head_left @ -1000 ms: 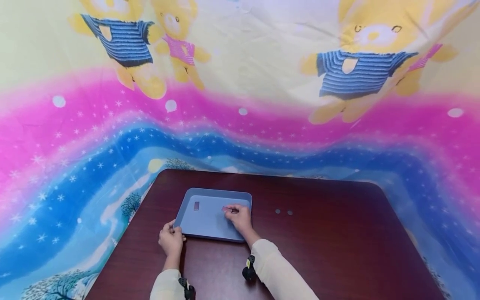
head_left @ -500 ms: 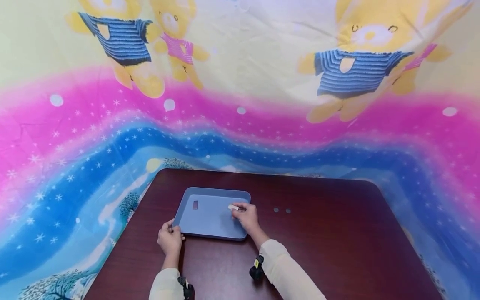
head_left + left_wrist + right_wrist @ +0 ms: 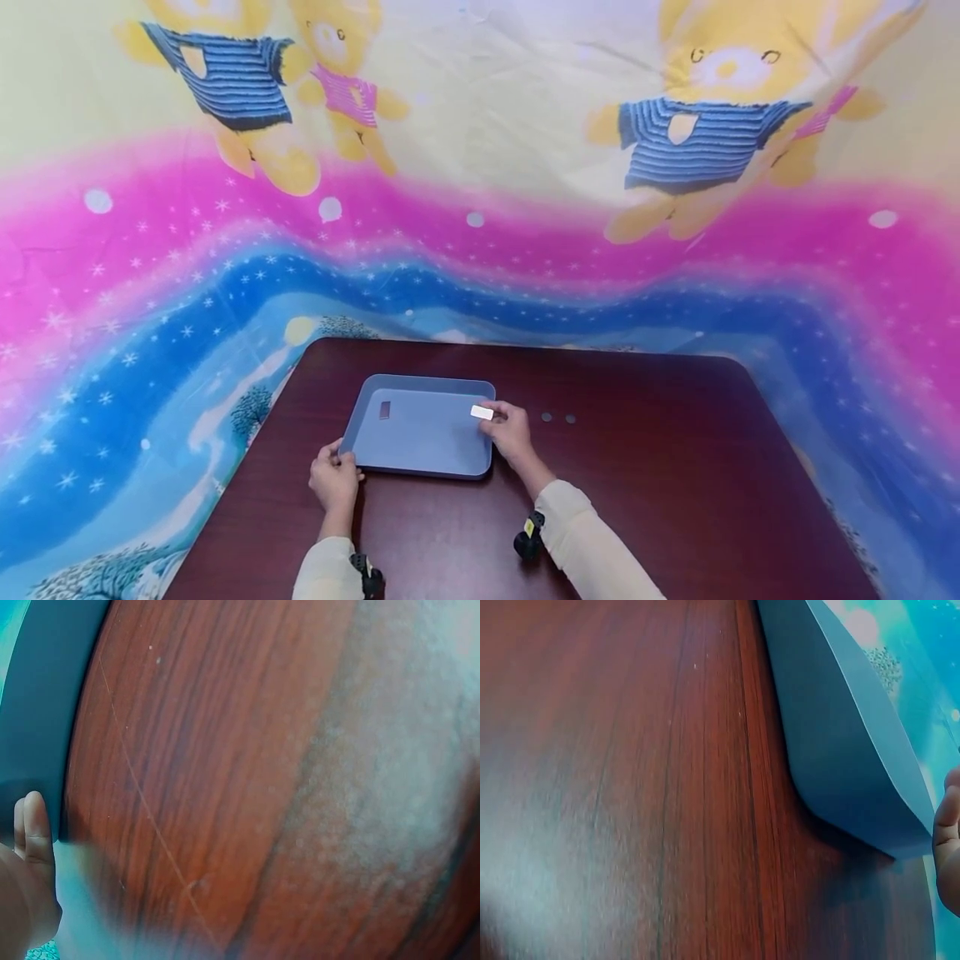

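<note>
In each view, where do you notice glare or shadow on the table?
Head: faint sheen on the table between the sleeves; left wrist: whitish glare toward the right side, dark shadow near the left hand; right wrist: pale glare at lower left, soft shadow below the corner of the tray.

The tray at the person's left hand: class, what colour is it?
Greyish blue; the tray shows best in the head view.
</note>
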{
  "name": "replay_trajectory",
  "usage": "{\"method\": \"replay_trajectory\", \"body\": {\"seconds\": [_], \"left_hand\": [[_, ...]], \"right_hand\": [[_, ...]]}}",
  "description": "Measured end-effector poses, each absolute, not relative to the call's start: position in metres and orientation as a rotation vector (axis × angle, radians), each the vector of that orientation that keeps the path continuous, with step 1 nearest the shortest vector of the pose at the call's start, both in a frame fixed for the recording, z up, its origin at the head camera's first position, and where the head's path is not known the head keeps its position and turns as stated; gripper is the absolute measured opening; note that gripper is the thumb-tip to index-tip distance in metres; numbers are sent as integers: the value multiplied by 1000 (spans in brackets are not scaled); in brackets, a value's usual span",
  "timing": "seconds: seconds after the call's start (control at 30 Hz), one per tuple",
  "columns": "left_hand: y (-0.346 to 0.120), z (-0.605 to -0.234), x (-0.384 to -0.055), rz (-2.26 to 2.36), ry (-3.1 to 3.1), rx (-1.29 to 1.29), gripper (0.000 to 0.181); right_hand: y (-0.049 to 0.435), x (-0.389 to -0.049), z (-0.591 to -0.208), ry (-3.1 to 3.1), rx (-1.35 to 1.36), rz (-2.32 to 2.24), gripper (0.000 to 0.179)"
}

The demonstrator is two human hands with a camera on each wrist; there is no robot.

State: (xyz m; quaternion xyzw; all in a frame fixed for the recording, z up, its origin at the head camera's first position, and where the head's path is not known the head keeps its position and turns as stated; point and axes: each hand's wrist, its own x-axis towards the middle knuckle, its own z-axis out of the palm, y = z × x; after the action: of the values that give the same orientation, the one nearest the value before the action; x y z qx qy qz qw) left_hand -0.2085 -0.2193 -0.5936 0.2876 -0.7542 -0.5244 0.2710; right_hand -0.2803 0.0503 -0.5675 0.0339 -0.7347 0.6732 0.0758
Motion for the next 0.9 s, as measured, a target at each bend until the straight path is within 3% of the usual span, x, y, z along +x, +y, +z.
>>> {"method": "replay_trajectory", "body": {"seconds": [0.9], "left_hand": [[-222,-599,-211,-1370,-2043,782,30]], "right_hand": [[121,-267,-584,-2206,-4,1918,23]]}}
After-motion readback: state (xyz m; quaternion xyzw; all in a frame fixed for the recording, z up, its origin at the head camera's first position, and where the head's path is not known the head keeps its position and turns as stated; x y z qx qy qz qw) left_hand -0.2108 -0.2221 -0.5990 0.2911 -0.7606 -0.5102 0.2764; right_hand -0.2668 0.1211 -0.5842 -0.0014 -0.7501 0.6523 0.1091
